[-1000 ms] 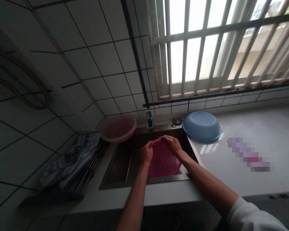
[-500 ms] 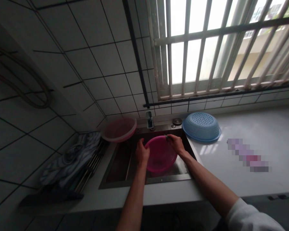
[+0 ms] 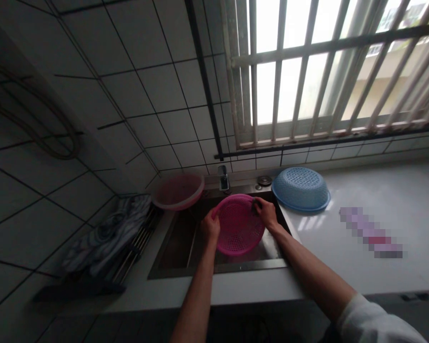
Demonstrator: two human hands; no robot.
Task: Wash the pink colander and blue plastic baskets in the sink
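A pink plastic colander (image 3: 238, 228) with a perforated wall is tilted over the steel sink (image 3: 250, 263), its open side toward me. My left hand (image 3: 210, 226) is closed on the colander's left rim, thumb on the near side. At the upper right rim, my right hand (image 3: 266, 213) is closed round a small dark scouring pad (image 3: 254, 205) pressed against the colander. Much of the pad is hidden by the fingers, so its exact kind is unclear. Behind the colander stands the faucet (image 3: 223, 178).
An upturned blue basket (image 3: 300, 188) rests right of the sink, with a blurred-out purple item (image 3: 370, 231) farther right on the white counter (image 3: 343, 267). A pale pink basin (image 3: 178, 190) stands at the back left. Striped cloth (image 3: 107, 233) lies over a rack at left.
The colander has turned from a side-on tilt to showing its inside, and risen slightly. My left hand has shifted left along the rim; my right hand has moved right with the pad.
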